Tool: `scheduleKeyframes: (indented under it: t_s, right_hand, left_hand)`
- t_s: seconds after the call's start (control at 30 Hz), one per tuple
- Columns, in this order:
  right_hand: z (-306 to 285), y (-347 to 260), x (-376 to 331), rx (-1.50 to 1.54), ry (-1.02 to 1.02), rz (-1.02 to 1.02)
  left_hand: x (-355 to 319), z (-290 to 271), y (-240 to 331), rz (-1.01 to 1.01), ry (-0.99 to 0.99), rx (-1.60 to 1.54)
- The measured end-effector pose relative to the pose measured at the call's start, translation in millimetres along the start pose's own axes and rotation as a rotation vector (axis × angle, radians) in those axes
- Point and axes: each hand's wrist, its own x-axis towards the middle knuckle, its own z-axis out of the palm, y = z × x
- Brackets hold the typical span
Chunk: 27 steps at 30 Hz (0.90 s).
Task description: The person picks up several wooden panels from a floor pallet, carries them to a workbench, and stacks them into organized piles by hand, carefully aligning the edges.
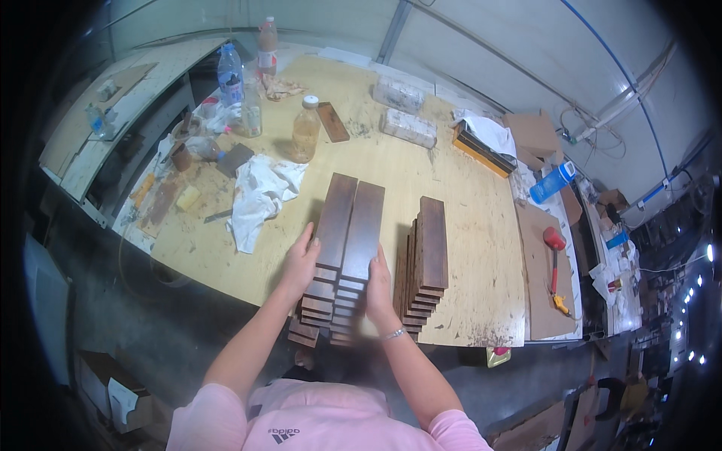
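Observation:
Two stacks of dark brown wooden planks [350,225] stand side by side near the front edge of a plywood workbench [466,225]. My left hand [301,263] presses against the left side of the left stack. My right hand [378,286] lies flat against the right side of the right stack. Both hands squeeze the pair of stacks between them. A third stack of the same dark planks [427,252] stands just to the right, apart from my hands.
A white rag [259,192] lies left of the stacks. Bottles [305,129] and jars crowd the bench's far left. Wrapped blocks [408,126] and a yellow-edged box [481,146] sit at the back. A red-headed mallet [555,248] lies on cardboard at right.

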Motion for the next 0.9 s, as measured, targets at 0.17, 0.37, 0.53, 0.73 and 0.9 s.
scheduleKeyframes:
  t_s: [0.17,0.37,0.53,0.73,0.9]
  right_hand:
    - [-12,-17,-28,-0.333,0.162,-0.037]
    - [-17,-75,-96,-0.730,-0.034,-0.327]
    - [60,-184,-109,-1.093,-0.764,-0.430]
    - [107,-234,-148,-1.156,-0.765,-1.076]
    - [96,-245,-156,-1.188,-0.759,-1.060]
  left_hand:
    - [-23,-49,-20,0.062,0.122,0.169]
    - [-102,-113,-42,-0.034,0.126,0.276]
    - [-134,-98,-13,-0.282,-0.004,0.448]
    - [-164,-81,-50,-0.315,-0.173,0.057]
    - [-165,-58,-37,-0.411,-0.170,-0.070]
